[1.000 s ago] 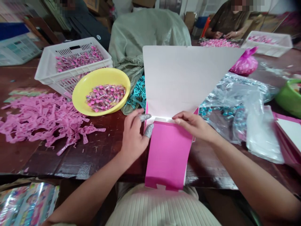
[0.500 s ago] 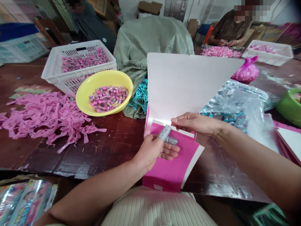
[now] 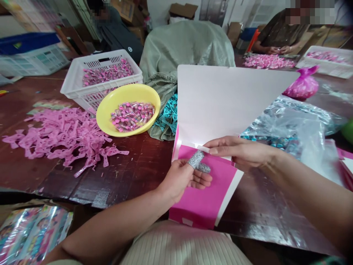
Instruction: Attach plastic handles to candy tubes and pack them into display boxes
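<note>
A cardboard box (image 3: 205, 195), pink on one side and white on the other, lies partly unfolded at the table's front edge. Its big white lid panel (image 3: 217, 99) stands up behind my hands. Over the pink panel rests my left hand (image 3: 190, 176), palm up and fingers loosely stretched, with nothing visible in it. Grey speckled wraps cover its thumb and index finger. My right hand (image 3: 234, 149) pinches a narrow white flap at the fold, thumb on top and fingers behind; some fingertips are hidden by the cardboard.
Left of the box are a yellow bowl (image 3: 100, 114) of small pink-capped tubes, a white crate (image 3: 79, 94) and a pile of pink plastic pieces (image 3: 63, 132). To the right lie plastic bags (image 3: 300, 117) with blue contents. Two people sit across the table.
My right hand has shifted slightly, its fingers now straighter and laid along the flap. My left hand stays nearly in place. The whole view has swung a little left.
</note>
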A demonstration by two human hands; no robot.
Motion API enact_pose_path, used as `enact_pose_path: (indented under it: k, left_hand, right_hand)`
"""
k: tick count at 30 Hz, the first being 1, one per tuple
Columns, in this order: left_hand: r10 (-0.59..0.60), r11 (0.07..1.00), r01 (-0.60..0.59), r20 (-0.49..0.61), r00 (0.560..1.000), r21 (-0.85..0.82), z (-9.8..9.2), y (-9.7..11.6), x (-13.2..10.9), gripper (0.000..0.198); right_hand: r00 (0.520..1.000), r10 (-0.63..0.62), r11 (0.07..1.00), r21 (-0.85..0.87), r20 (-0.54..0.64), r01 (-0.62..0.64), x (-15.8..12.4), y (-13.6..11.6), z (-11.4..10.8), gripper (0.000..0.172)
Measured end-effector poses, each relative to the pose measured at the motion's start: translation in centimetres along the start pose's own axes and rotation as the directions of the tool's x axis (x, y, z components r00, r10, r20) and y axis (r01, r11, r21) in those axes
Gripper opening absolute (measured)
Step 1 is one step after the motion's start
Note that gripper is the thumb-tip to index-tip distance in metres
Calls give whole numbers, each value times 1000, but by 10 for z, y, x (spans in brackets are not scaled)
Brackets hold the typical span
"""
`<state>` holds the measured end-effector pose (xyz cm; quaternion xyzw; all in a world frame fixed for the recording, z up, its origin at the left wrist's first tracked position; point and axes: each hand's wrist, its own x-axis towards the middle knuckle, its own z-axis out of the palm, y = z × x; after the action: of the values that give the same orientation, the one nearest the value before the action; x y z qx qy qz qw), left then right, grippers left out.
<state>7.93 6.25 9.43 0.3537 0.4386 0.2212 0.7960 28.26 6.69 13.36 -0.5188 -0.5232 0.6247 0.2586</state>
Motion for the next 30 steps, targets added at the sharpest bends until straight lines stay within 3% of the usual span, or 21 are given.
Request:
enact_pose_path:
  k: [4,8,12,16,22,26,30]
  left_hand:
    - [16,1000,-16,3,1000,-3,2,0,-2,59]
    - [20,999,-20,-3,1000,-30,1,-5,-1,57]
    - [-2,999,2,5,1000,-49,-1,-7,-1,60]
    - [2,997,-3,-11,1000,-73,0,1,-4,53]
    - [98,994,-100,-39,994,-38,0,6,-14,26]
    - [128,991,-129,-33,991,-29,-5,0,-22,21]
    - [153,988,-153,-5,988,12,-8,-3,-26,22]
  right_hand:
    - [988,123,987,96,89,-131,3,-1,-12,33]
    - [982,25,991,-135,188,0,7,-5,-10,34]
    - [984,-57,944,-310,171,109,2,-13,1,32]
    - [981,-58,899,-418,183,131,-3,-16,7,35]
    - [991,8,974,-225,131,22,5,-12,-1,42]
    - [974,95,993,-93,207,-77,9,-9,-1,35]
    - [971,144,989,-54,192,-136,10,-5,3,29]
